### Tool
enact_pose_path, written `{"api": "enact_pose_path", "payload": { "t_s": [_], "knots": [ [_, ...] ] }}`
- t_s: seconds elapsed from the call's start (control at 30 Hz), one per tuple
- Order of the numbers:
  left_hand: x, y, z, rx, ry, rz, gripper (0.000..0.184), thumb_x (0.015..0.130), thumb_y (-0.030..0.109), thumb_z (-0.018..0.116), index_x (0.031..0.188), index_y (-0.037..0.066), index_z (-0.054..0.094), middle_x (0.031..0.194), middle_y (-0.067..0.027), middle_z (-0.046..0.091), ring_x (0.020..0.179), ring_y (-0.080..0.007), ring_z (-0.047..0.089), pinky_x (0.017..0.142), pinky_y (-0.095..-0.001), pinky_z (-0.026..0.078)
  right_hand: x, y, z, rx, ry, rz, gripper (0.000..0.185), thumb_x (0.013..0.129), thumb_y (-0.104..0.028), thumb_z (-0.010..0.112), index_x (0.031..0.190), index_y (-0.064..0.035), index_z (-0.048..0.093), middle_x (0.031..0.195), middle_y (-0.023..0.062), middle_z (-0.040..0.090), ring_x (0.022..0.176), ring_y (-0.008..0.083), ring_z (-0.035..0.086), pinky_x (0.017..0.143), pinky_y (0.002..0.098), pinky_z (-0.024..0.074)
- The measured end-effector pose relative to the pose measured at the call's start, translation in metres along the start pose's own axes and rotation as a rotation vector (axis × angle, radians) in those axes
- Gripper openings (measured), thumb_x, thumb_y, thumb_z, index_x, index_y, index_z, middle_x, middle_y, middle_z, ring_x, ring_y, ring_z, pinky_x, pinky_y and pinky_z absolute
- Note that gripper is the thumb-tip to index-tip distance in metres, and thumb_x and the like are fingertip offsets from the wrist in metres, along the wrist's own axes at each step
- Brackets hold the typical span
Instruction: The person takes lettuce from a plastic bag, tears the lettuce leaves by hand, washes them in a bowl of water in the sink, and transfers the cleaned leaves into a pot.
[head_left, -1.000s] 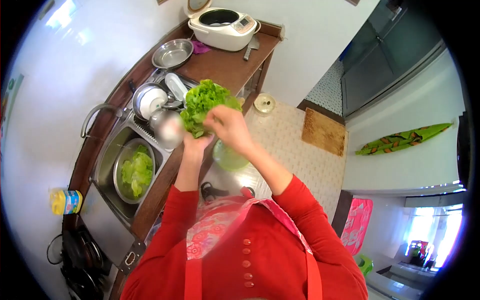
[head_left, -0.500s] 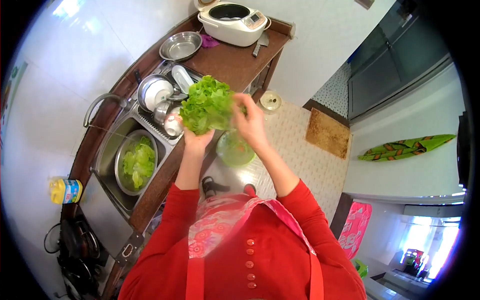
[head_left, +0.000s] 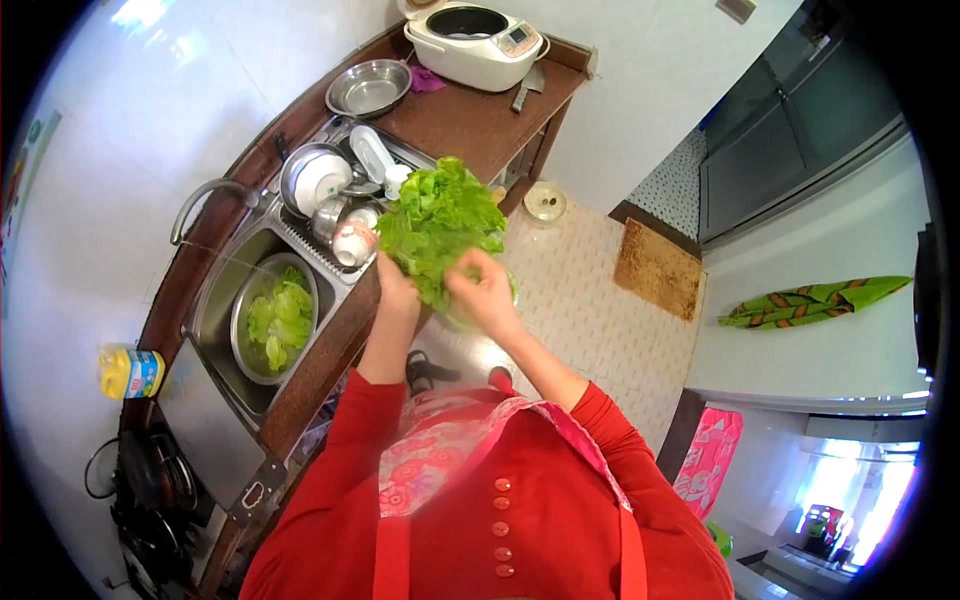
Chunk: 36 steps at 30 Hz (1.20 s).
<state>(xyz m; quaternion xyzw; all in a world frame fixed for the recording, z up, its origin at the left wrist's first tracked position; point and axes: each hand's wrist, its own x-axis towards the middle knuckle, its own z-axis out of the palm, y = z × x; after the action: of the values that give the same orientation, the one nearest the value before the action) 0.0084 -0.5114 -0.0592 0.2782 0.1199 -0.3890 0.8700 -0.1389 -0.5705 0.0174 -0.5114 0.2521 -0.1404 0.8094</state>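
At the left edge of the frame I see a yellow jug [head_left: 131, 373]. Next to it is the sink [head_left: 205, 300], and in it a steel bowl [head_left: 242, 322] holds loose lettuce leaves [head_left: 280, 318]. Up and right of that, washed-looking white and metal bowls [head_left: 322, 180] are piled up, and a flowery bowl [head_left: 355, 243] sits right by my left hand.

In the middle of the frame, my left hand [head_left: 398, 288] holds the head of lettuce [head_left: 440, 215] down low. Its fingers look bent around the bottom, but leaves hide the tips. My right hand [head_left: 482, 290] is at the lower right side of the leaves. Its fingers are curled in close together, but they are blurry, so I can't tell if they pinch a leaf.

If my right hand pulled too hard, I think the lettuce could slip or rip, and bits could fall on the floor [head_left: 570, 300]. If my left hand swung left, it could bump the flowery bowl. Near the top, a rice cooker [head_left: 475, 60] and a big knife [head_left: 531, 85] sit on the brown tabletop [head_left: 450, 120].
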Motion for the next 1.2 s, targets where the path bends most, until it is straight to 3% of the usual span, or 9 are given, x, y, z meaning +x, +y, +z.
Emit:
{"api": "enact_pose_path", "payload": {
  "t_s": [0.13,0.27,0.37,0.57,0.67,0.8,0.9,1.0,1.2],
  "knots": [
    [0.003,0.001,-0.004,-0.158,-0.194,0.014,0.049,0.090,0.045,0.036,0.118,0.008,0.052,0.118,-0.0101,0.054,0.104,-0.0267,0.053,0.092,-0.0407,0.041,-0.018,-0.017,-0.004,-0.249,0.010,-0.358,0.012,0.080,-0.004,0.059,0.078,-0.0072,0.047,0.072,-0.0014,0.052,0.049,0.0075,0.047,0.043,0.0237,0.0382],
    [-0.008,0.015,-0.002,0.012,-0.182,0.119,0.053,0.090,0.047,0.036,0.123,0.008,0.049,0.120,-0.0092,0.053,0.108,-0.0270,0.051,0.093,-0.0401,0.041,-0.006,-0.037,-0.023,0.298,0.031,-0.263,0.009,0.083,-0.003,0.056,0.091,-0.0028,0.052,0.079,0.0040,0.055,0.054,0.0126,0.052,0.047,0.0250,0.0438],
    [-0.025,0.019,0.014,0.019,-0.106,0.114,0.054,0.090,0.047,0.037,0.124,0.007,0.047,0.122,-0.0098,0.052,0.108,-0.0276,0.051,0.093,-0.0398,0.041,0.006,-0.053,-0.025,0.156,0.040,-0.325,0.020,0.083,-0.004,0.056,0.103,-0.0036,0.055,0.087,0.0067,0.056,0.056,0.0137,0.053,0.049,0.0253,0.0454],
    [-0.033,0.015,0.019,-0.030,-0.199,0.135,0.054,0.088,0.046,0.047,0.124,0.007,0.047,0.121,-0.0107,0.052,0.107,-0.0273,0.052,0.092,-0.0418,0.042,0.014,-0.043,0.005,-0.954,0.228,-0.871,0.026,0.076,-0.010,0.066,0.099,-0.0062,0.055,0.087,0.0143,0.053,0.074,0.0329,0.056,0.064,0.0382,0.0466],
    [-0.034,0.017,0.018,-0.039,-0.169,0.131,0.050,0.087,0.042,0.050,0.122,0.007,0.049,0.116,-0.0106,0.055,0.102,-0.0269,0.055,0.089,-0.0401,0.044,0.022,-0.020,-0.001,-0.879,0.144,-0.814,0.016,0.075,-0.012,0.067,0.083,-0.0033,0.056,0.072,0.0102,0.053,0.072,0.0273,0.056,0.064,0.0372,0.0443],
    [-0.030,0.022,0.011,0.021,-0.078,0.174,0.049,0.086,0.039,0.049,0.121,0.005,0.049,0.114,-0.0115,0.056,0.100,-0.0277,0.056,0.088,-0.0398,0.045,-0.009,-0.014,-0.006,-0.424,-0.018,-0.306,0.010,0.081,-0.013,0.063,0.082,-0.0056,0.057,0.072,0.0015,0.055,0.070,0.0120,0.053,0.056,0.0300,0.0414],
    [-0.025,0.038,-0.002,-0.034,-0.158,0.210,0.047,0.088,0.035,0.045,0.121,0.002,0.049,0.115,-0.0133,0.056,0.102,-0.0291,0.056,0.088,-0.0404,0.045,-0.023,-0.010,-0.041,-0.035,0.062,0.122,0.011,0.084,-0.019,0.061,0.088,-0.0086,0.058,0.081,0.0003,0.058,0.073,0.0129,0.054,0.056,0.0290,0.0425],
    [-0.028,0.051,-0.011,0.055,-0.336,0.303,0.050,0.090,0.037,0.037,0.123,0.001,0.045,0.117,-0.0156,0.054,0.104,-0.0292,0.055,0.089,-0.0415,0.045,-0.022,-0.009,-0.067,0.464,-0.022,0.061,0.013,0.088,-0.018,0.057,0.093,-0.0057,0.057,0.088,0.0060,0.060,0.066,0.0108,0.055,0.047,0.0226,0.0412],
    [-0.021,0.047,-0.007,0.021,-0.418,0.178,0.050,0.089,0.035,0.036,0.125,0.000,0.044,0.117,-0.0164,0.054,0.103,-0.0298,0.055,0.089,-0.0412,0.045,-0.018,-0.014,-0.066,0.528,0.061,0.099,0.014,0.088,-0.016,0.055,0.097,-0.0047,0.055,0.095,0.0100,0.060,0.075,0.0174,0.056,0.052,0.0268,0.0438]
  ]
}}
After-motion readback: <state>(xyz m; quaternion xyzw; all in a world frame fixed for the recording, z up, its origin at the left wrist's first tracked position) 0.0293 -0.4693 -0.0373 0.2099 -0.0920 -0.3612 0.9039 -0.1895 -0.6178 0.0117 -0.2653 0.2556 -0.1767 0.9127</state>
